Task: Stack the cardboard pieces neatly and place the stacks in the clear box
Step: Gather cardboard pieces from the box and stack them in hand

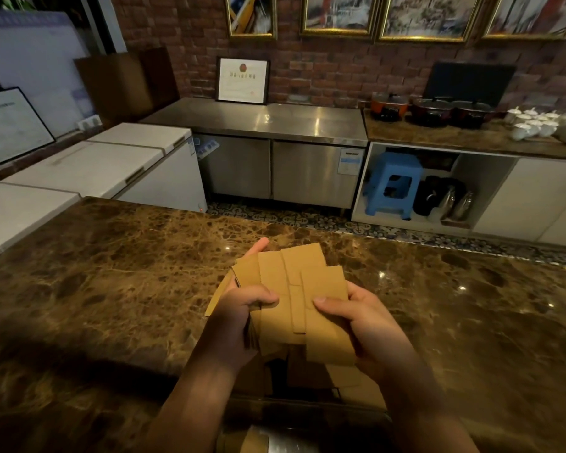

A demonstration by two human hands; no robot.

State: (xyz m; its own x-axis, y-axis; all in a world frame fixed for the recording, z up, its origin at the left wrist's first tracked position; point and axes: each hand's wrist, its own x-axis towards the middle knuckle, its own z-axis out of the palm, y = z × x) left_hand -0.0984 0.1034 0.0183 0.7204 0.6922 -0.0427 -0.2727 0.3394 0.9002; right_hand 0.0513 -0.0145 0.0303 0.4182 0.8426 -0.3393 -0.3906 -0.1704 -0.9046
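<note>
Both hands' fingers (258, 297) grip fanned cardboard pieces (294, 299); lower pieces shadowed, unclear.

You're in a restaurant or cafe service area: brown marble counter (111, 273) in front of you, steel under-counter fridge (275, 152) against a brick wall (340, 67), white chest freezers (111, 165) at left, lidded pots (428, 111) and white teapots (533, 124) on the side counter, gold-framed paintings (337, 14) above.
</note>
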